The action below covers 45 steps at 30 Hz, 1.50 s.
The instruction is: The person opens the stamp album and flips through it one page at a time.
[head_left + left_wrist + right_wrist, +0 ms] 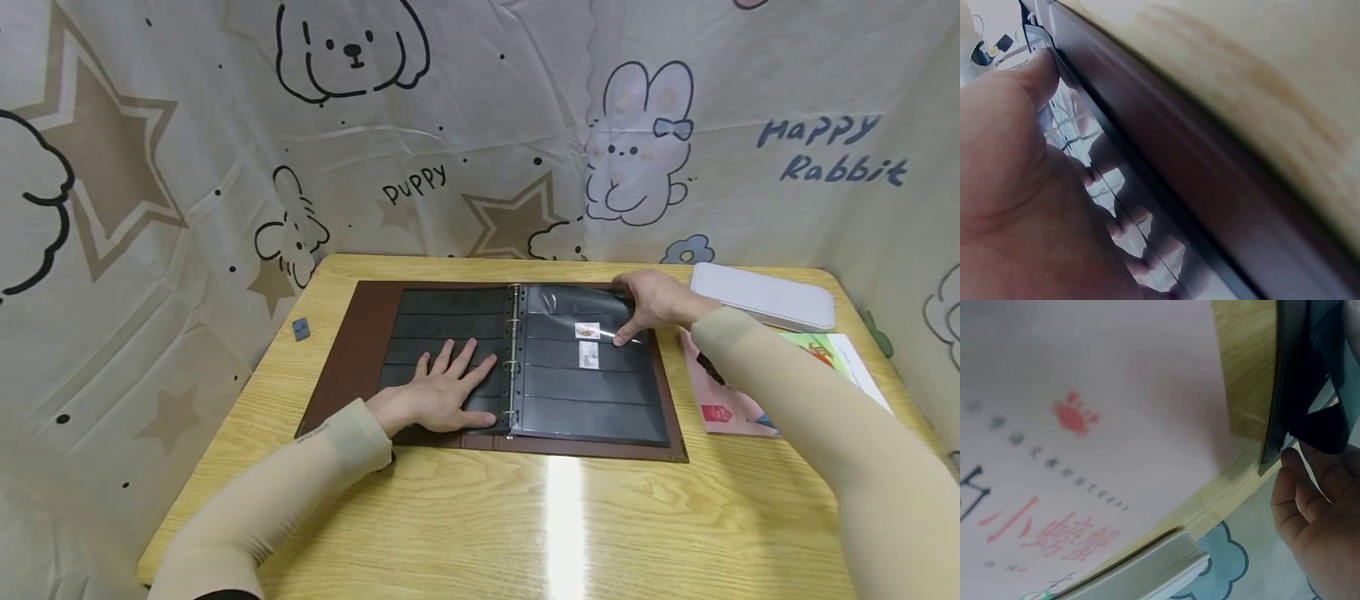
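A brown ring-bound stamp album (pixel 337 358) lies spread on the table, with black pocket pages on both sides of its metal rings (pixel 513 354). My left hand (pixel 442 398) rests flat on the left page (pixel 450 304), fingers spread and thumb near the rings. Two small stamps (pixel 588 331) sit one above the other in the right page (pixel 588 417). At that page's top right corner, my right hand (pixel 651 300) pinches the sheet between thumb and fingers. The right wrist view catches the dark page corner (pixel 1329 428) bent up from the cover beside my curled fingers.
Right of the album lie a pink booklet (pixel 723 408) and a green-and-white one (pixel 847 358), partly under my right forearm. A white case (pixel 761 293) stands at the back right. A small blue-grey block (pixel 301 329) sits by the left edge.
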Each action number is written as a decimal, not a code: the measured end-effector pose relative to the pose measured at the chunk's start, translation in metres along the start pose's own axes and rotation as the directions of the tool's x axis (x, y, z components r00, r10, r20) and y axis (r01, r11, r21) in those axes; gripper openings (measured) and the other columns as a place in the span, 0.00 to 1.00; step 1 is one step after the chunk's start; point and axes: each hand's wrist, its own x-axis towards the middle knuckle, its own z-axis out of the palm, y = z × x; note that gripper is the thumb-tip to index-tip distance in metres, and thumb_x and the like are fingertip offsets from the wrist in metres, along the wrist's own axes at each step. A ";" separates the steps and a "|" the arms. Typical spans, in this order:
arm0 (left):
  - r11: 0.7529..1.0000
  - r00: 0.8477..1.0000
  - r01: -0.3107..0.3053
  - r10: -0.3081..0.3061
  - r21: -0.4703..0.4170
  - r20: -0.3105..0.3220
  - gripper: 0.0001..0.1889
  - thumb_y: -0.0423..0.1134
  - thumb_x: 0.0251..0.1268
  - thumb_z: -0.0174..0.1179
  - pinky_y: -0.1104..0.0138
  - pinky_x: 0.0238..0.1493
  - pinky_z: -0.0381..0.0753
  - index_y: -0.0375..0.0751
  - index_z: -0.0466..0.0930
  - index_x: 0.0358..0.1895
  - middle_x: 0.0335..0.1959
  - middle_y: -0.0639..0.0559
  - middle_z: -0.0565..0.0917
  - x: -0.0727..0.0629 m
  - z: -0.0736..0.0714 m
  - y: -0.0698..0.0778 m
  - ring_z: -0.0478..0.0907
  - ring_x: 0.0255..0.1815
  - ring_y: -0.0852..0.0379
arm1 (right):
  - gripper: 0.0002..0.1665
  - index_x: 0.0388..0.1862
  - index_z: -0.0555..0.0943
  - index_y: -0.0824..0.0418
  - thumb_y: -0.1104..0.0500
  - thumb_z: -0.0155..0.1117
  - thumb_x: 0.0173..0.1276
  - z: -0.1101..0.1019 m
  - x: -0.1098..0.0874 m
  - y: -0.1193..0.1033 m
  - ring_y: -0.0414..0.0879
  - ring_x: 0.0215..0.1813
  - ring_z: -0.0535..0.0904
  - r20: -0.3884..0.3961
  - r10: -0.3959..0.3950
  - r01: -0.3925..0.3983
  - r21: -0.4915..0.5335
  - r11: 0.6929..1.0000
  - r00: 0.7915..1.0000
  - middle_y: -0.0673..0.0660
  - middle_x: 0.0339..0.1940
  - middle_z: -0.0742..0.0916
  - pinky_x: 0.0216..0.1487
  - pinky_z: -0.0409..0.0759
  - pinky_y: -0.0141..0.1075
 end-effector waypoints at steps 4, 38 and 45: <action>1.000 1.000 0.007 -0.007 0.000 0.003 0.55 0.79 0.77 0.56 0.26 0.91 0.28 0.75 0.31 0.94 0.95 0.55 0.20 0.002 0.001 0.000 0.17 0.97 0.38 | 0.67 0.78 0.79 0.70 0.40 0.99 0.45 0.001 -0.003 -0.001 0.65 0.65 0.85 0.012 0.018 -0.018 0.003 1.000 1.000 0.72 0.67 0.89 0.75 0.79 0.65; 0.993 0.991 -0.047 0.060 0.107 -0.122 0.52 0.75 0.79 0.58 0.24 0.88 0.53 0.63 0.46 0.95 0.98 0.41 0.42 -0.020 -0.015 0.020 0.40 0.97 0.26 | 0.36 0.79 0.78 0.69 0.62 0.77 0.75 0.003 -0.110 -0.025 0.35 0.45 0.86 -0.024 0.196 -0.134 0.648 0.750 0.980 0.71 0.66 0.82 0.46 0.94 0.36; 0.993 0.989 -0.054 0.067 0.101 -0.130 0.52 0.75 0.78 0.60 0.23 0.87 0.54 0.61 0.49 0.95 0.97 0.39 0.44 -0.021 -0.015 0.020 0.42 0.96 0.25 | 0.34 0.79 0.79 0.67 0.62 0.76 0.77 -0.005 -0.113 -0.029 0.42 0.51 0.82 -0.015 0.207 -0.149 0.643 0.751 0.978 0.65 0.63 0.80 0.48 0.95 0.37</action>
